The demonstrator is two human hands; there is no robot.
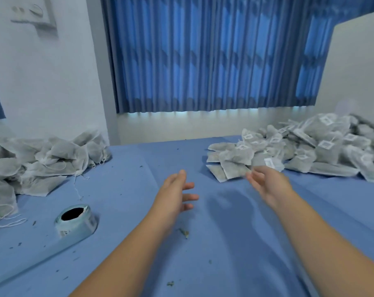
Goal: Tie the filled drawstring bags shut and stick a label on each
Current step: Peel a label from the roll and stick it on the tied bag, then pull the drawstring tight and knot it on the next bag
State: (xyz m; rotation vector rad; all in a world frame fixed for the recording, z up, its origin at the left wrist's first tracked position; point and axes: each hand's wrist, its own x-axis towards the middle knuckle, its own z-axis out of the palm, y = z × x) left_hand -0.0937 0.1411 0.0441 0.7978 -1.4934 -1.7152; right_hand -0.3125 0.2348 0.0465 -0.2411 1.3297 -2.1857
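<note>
A heap of filled grey drawstring bags [38,161] with loose white strings and no labels lies at the left. At the right lies a bigger pile of bags with white labels [310,146]. A roll of labels [74,219] sits near the left front, its backing strip trailing towards the edge. My left hand [177,189] hovers over the middle of the cloth, fingers spread, holding nothing. Just in front of the labelled pile, my right hand [267,183] is blurred, its fingers loose and empty. One labelled bag [267,162] lies right behind its fingertips.
A blue cloth [203,254] covers the table, strewn with small dried herb crumbs [185,232]. Blue curtains [203,56] hang behind, and a white board [353,67] stands at the back right. A white wall [42,82] rises at the left.
</note>
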